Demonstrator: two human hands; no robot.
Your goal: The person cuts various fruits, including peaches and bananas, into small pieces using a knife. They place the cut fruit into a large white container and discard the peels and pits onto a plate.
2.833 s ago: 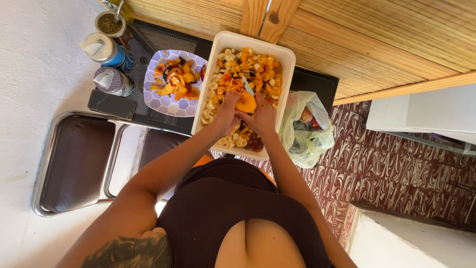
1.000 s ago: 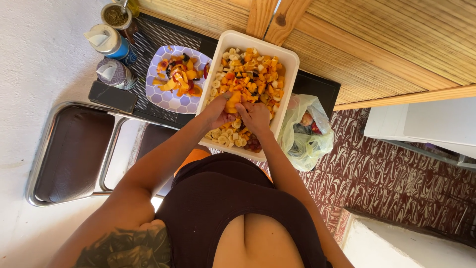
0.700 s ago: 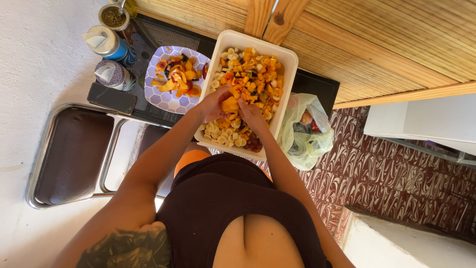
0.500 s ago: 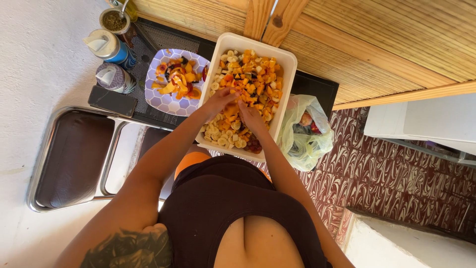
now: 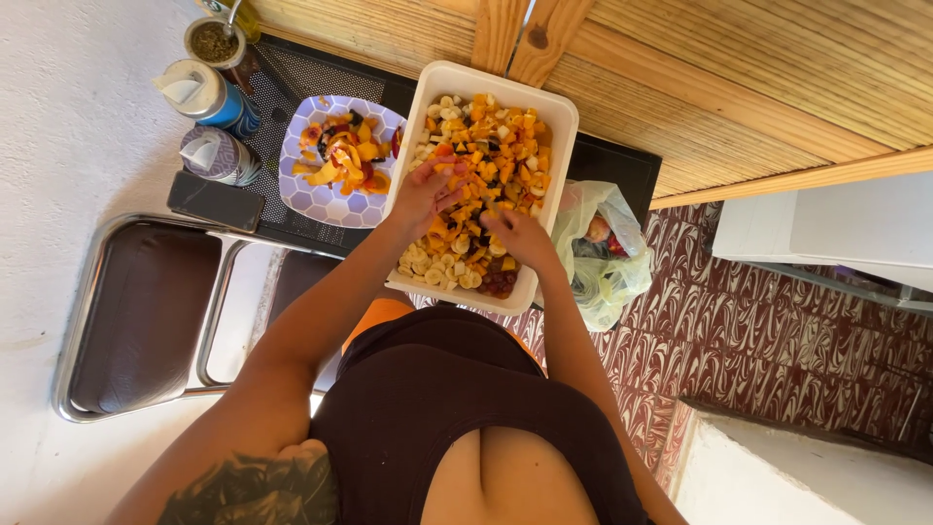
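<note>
Left hand (image 5: 428, 194): we see it over the left half of the white tub (image 5: 428, 97), palm down, fingers (image 5: 449, 199) loosely spread and resting on the cut fruit (image 5: 486, 165); nothing is pinched that we can make out

Right hand (image 5: 520, 238): we see it over the middle of the tub, just beside the left hand, fingers curled inward; whether they close on a piece of fruit or a tool we cannot tell, since the back of the hand hides them

Cut fruit: orange cubes and pale banana slices, with dark pieces at the near edge, filling the tub almost to its rim

White tub: rectangular, standing on the dark bench (image 5: 612, 160) in front of us, its near end reaching over the bench edge

Patterned plate (image 5: 296, 194): just left of the tub, carrying more orange fruit pieces

Bottles (image 5: 209, 97): two capped ones at the left end of the bench, near the plate, with a small jar (image 5: 214, 41) beyond them

Dark flat object (image 5: 216, 200): lying at the bench's left edge

Plastic bag (image 5: 603, 253): right of the tub, hanging at the bench side, scraps inside

Chair (image 5: 136, 311): dark seat, metal frame, at our left
</note>
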